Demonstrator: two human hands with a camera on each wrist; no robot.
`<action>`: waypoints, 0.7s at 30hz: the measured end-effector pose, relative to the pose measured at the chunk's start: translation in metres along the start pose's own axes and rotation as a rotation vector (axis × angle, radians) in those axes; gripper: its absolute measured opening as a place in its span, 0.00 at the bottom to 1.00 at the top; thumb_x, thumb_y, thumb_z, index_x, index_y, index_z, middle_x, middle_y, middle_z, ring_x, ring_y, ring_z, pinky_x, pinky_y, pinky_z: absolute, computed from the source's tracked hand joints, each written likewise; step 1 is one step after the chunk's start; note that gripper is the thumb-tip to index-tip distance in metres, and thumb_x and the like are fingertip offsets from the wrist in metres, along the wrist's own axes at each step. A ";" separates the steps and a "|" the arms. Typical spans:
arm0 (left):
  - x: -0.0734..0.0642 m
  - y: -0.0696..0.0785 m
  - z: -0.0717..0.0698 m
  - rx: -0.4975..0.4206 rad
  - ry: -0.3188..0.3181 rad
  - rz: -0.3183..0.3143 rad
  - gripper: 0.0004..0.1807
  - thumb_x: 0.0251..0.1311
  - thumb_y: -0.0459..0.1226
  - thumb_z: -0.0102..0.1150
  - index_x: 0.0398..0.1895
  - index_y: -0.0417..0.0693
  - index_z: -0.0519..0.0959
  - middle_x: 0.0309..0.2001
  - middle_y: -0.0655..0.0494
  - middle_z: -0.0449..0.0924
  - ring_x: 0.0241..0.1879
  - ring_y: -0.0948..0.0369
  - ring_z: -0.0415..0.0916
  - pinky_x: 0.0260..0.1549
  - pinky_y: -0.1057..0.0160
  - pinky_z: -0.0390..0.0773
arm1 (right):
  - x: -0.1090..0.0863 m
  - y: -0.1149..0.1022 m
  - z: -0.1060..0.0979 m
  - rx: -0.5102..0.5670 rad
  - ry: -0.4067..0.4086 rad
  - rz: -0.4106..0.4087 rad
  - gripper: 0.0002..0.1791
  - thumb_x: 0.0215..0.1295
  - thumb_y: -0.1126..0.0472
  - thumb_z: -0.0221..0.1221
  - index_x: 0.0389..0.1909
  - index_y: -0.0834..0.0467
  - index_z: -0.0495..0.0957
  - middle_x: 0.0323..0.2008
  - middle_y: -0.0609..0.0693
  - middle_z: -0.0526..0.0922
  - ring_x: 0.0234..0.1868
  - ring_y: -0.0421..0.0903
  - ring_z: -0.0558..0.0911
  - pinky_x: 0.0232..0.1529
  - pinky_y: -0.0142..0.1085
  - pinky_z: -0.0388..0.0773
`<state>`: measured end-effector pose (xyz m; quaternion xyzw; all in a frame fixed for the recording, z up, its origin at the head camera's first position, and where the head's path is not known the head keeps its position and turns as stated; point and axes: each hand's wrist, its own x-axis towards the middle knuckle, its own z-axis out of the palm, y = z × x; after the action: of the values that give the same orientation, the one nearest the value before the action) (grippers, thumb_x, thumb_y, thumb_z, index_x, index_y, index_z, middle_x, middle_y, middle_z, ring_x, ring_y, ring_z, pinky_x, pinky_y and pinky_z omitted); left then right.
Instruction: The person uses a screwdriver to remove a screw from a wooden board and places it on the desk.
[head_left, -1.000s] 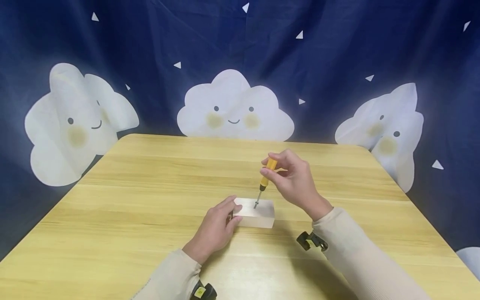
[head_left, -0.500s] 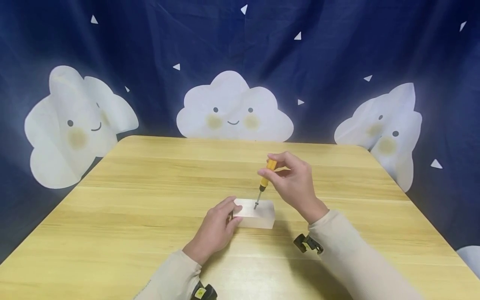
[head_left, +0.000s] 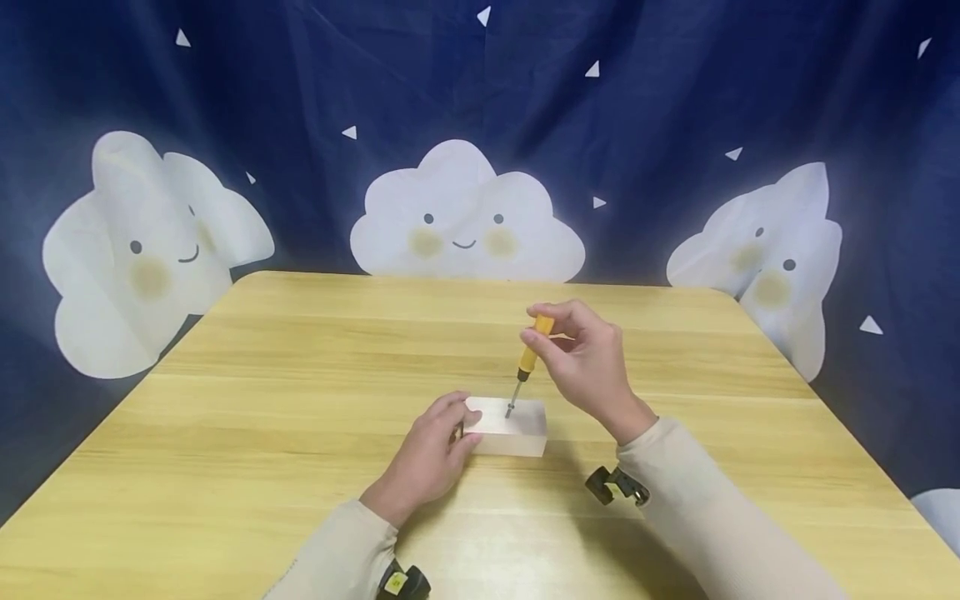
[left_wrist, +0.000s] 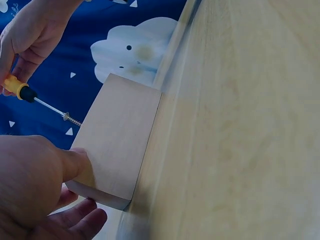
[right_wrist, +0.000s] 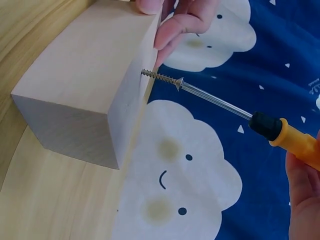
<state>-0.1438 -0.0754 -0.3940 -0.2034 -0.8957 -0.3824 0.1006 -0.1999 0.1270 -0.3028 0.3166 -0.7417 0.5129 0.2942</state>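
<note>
The wooden block (head_left: 504,445) lies flat on the bench (head_left: 262,400), long side crosswise to the person. The left hand (head_left: 426,454) braces it: this grip is closed on the block's left end, thumb against the near side and a finger on top, which likely resists turning and leaves the middle of the top face accessible. The right hand (head_left: 596,358) pinches the upper handle of the screwdriver (head_left: 527,360); this grip is closed on it between thumb and fingertips, a hold suited to rotation. The screwdriver's tip meets the head of the screw (right_wrist: 162,77), and shaft and screw form one line, leaning slightly right at the top in the head view. The screw's point meets the top face; its depth cannot be determined. The bench's left, right and far edges stand well apart from the block; the near edge is out of view. The hands are apart, leaving the raised right hand room to rotate.
</note>
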 end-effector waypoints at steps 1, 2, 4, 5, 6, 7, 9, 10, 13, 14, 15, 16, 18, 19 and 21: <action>0.000 0.000 0.000 -0.003 0.000 0.003 0.03 0.62 0.31 0.61 0.36 0.43 0.77 0.59 0.40 0.74 0.63 0.45 0.67 0.64 0.48 0.67 | 0.000 0.000 0.000 0.023 -0.011 0.004 0.15 0.51 0.79 0.67 0.41 0.69 0.79 0.37 0.58 0.84 0.33 0.51 0.86 0.34 0.37 0.86; 0.000 0.000 0.000 -0.006 0.001 0.008 0.03 0.62 0.31 0.61 0.35 0.43 0.76 0.59 0.40 0.74 0.63 0.45 0.67 0.64 0.48 0.67 | 0.000 -0.001 0.000 0.048 -0.025 0.007 0.15 0.52 0.80 0.66 0.42 0.69 0.78 0.39 0.59 0.84 0.35 0.52 0.86 0.35 0.37 0.86; 0.000 0.000 -0.001 -0.008 0.003 0.015 0.04 0.62 0.31 0.61 0.33 0.45 0.75 0.58 0.40 0.74 0.64 0.45 0.66 0.65 0.48 0.66 | 0.001 -0.001 0.000 0.104 -0.061 0.004 0.16 0.53 0.82 0.63 0.44 0.70 0.76 0.42 0.61 0.83 0.38 0.53 0.86 0.37 0.37 0.86; 0.000 -0.001 -0.001 -0.008 0.003 0.018 0.05 0.62 0.31 0.61 0.33 0.45 0.74 0.59 0.40 0.74 0.64 0.45 0.66 0.65 0.48 0.65 | 0.002 -0.001 0.000 0.124 -0.081 0.000 0.17 0.54 0.82 0.62 0.45 0.70 0.75 0.43 0.61 0.83 0.39 0.53 0.86 0.37 0.36 0.86; 0.001 -0.001 -0.001 -0.006 0.003 0.021 0.05 0.62 0.31 0.61 0.32 0.45 0.74 0.59 0.40 0.74 0.64 0.45 0.66 0.65 0.47 0.65 | 0.002 -0.001 0.000 0.140 -0.098 -0.006 0.17 0.54 0.83 0.61 0.46 0.71 0.75 0.43 0.62 0.83 0.39 0.53 0.85 0.35 0.34 0.86; 0.001 -0.002 -0.001 -0.007 0.003 0.025 0.05 0.62 0.31 0.61 0.32 0.45 0.74 0.59 0.40 0.74 0.64 0.45 0.66 0.65 0.47 0.65 | 0.003 -0.001 0.000 0.146 -0.111 -0.013 0.18 0.55 0.83 0.60 0.46 0.71 0.74 0.42 0.62 0.84 0.38 0.52 0.85 0.34 0.32 0.85; 0.001 -0.002 -0.001 -0.003 0.003 0.036 0.06 0.62 0.31 0.61 0.32 0.45 0.73 0.60 0.39 0.73 0.64 0.45 0.66 0.65 0.47 0.64 | 0.003 -0.001 -0.001 0.137 -0.121 -0.020 0.18 0.55 0.83 0.61 0.47 0.71 0.75 0.41 0.61 0.84 0.36 0.52 0.85 0.32 0.30 0.84; 0.001 -0.003 -0.001 -0.001 0.003 0.043 0.06 0.62 0.31 0.61 0.32 0.45 0.73 0.60 0.39 0.73 0.64 0.45 0.66 0.65 0.47 0.64 | 0.003 -0.002 -0.001 0.116 -0.114 -0.019 0.18 0.54 0.82 0.63 0.47 0.71 0.76 0.41 0.61 0.84 0.36 0.51 0.85 0.31 0.29 0.84; 0.001 -0.003 -0.001 -0.004 -0.001 0.051 0.06 0.62 0.31 0.61 0.32 0.44 0.73 0.59 0.40 0.74 0.64 0.46 0.67 0.65 0.49 0.65 | 0.001 -0.003 -0.001 0.040 -0.058 0.006 0.17 0.50 0.77 0.68 0.43 0.69 0.79 0.39 0.59 0.83 0.34 0.49 0.83 0.31 0.29 0.84; 0.001 -0.003 0.000 -0.003 -0.003 0.052 0.06 0.62 0.31 0.61 0.32 0.44 0.73 0.59 0.40 0.74 0.64 0.46 0.67 0.65 0.49 0.66 | 0.001 -0.004 -0.001 0.016 -0.038 0.014 0.17 0.49 0.76 0.70 0.42 0.69 0.80 0.38 0.58 0.83 0.35 0.49 0.83 0.32 0.30 0.85; 0.000 -0.003 0.000 -0.002 -0.005 0.052 0.06 0.62 0.31 0.61 0.31 0.44 0.72 0.59 0.40 0.74 0.64 0.46 0.67 0.65 0.49 0.66 | 0.000 -0.004 -0.001 -0.010 -0.017 0.021 0.17 0.48 0.75 0.71 0.41 0.68 0.81 0.38 0.58 0.82 0.36 0.49 0.82 0.32 0.30 0.85; 0.000 -0.002 0.000 -0.002 -0.007 0.052 0.06 0.62 0.30 0.61 0.32 0.44 0.73 0.58 0.41 0.75 0.64 0.47 0.67 0.64 0.50 0.66 | 0.000 -0.005 -0.001 -0.028 -0.002 0.025 0.16 0.47 0.75 0.72 0.39 0.68 0.81 0.37 0.57 0.82 0.35 0.49 0.82 0.31 0.29 0.84; 0.000 -0.002 0.000 0.001 -0.010 0.047 0.05 0.62 0.31 0.61 0.32 0.43 0.73 0.58 0.42 0.75 0.64 0.47 0.67 0.64 0.50 0.67 | 0.000 -0.005 -0.001 -0.048 0.011 0.017 0.15 0.48 0.75 0.71 0.38 0.67 0.82 0.34 0.56 0.82 0.33 0.49 0.82 0.30 0.29 0.84; 0.000 -0.002 0.000 0.002 -0.011 0.044 0.05 0.63 0.31 0.60 0.33 0.43 0.73 0.58 0.42 0.75 0.64 0.47 0.67 0.64 0.50 0.67 | 0.000 -0.005 0.000 -0.049 0.009 0.006 0.14 0.48 0.76 0.71 0.37 0.67 0.82 0.33 0.56 0.82 0.32 0.50 0.82 0.30 0.29 0.84; 0.000 -0.001 0.000 0.001 -0.013 0.039 0.04 0.63 0.31 0.60 0.34 0.43 0.74 0.59 0.41 0.74 0.64 0.47 0.67 0.64 0.50 0.67 | 0.001 -0.005 0.000 -0.033 -0.005 -0.016 0.13 0.49 0.77 0.70 0.37 0.67 0.82 0.33 0.57 0.83 0.32 0.48 0.82 0.31 0.30 0.84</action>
<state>-0.1443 -0.0762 -0.3949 -0.2233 -0.8924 -0.3786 0.1024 -0.1966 0.1257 -0.2993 0.3190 -0.7481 0.4976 0.3016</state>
